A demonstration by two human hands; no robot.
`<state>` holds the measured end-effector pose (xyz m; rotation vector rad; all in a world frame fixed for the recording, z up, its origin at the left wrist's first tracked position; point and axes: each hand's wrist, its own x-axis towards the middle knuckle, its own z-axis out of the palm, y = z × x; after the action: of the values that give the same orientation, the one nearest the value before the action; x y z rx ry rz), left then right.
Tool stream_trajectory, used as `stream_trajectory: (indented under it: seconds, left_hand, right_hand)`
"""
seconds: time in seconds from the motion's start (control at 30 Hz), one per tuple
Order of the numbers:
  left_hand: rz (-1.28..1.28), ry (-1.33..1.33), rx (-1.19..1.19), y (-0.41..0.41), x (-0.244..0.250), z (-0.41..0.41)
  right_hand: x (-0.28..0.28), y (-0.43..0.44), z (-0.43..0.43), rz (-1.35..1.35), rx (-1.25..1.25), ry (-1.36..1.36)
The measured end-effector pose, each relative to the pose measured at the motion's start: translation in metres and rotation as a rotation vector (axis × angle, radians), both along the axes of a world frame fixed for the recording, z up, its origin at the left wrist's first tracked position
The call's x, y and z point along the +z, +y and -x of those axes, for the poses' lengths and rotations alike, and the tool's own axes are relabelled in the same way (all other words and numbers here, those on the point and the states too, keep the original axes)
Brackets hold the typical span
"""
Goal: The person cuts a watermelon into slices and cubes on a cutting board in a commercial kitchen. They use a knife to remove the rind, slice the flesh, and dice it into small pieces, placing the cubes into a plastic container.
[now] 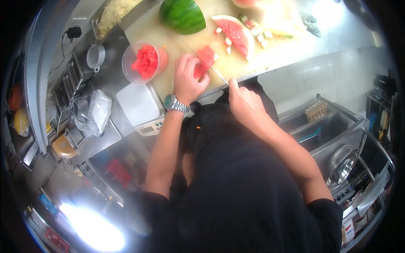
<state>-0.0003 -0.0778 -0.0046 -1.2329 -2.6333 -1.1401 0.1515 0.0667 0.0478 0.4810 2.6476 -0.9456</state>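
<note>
My left hand (190,79), with a metal watch on its wrist, holds a piece of red watermelon flesh (201,68) against the pale cutting board (177,41). My right hand (246,99) grips a knife, its handle hidden in the fist. The thin knife blade (219,75) runs up and left across the watermelon, its tip beyond the piece. A clear round plastic tub (129,64) of red watermelon chunks (147,62) stands left of my left hand. A watermelon wedge (239,34) lies beyond my hands, with small rind pieces (260,38) beside it.
A large green-skinned watermelon piece (182,17) lies at the board's far side. A digital scale (139,104) sits left of my left forearm. Further left are a white strainer (96,57) and a plastic bag (99,112). A metal tray (95,23) holds pale shredded food. Glare hides the board's right part.
</note>
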Motion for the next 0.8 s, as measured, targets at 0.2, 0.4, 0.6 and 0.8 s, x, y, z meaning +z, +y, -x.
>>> stream_trajectory:
  seconds: [0.2, 0.4, 0.6, 0.8]
  left_hand:
    - [0.038, -0.005, 0.006, -0.011, -0.008, -0.002]
    - [0.018, -0.021, -0.011, -0.012, -0.005, -0.001]
    - [0.032, -0.031, 0.036, -0.025, -0.009, -0.008]
    - [0.019, -0.027, -0.028, -0.026, -0.011, -0.002]
  right_hand:
    - [0.012, -0.009, -0.012, 0.015, 0.015, -0.041]
    - [-0.019, -0.012, 0.009, 0.059, 0.019, 0.07]
    - [0.017, -0.016, -0.004, 0.08, 0.005, -0.05]
    - [-0.025, -0.029, 0.003, 0.069, 0.008, 0.066]
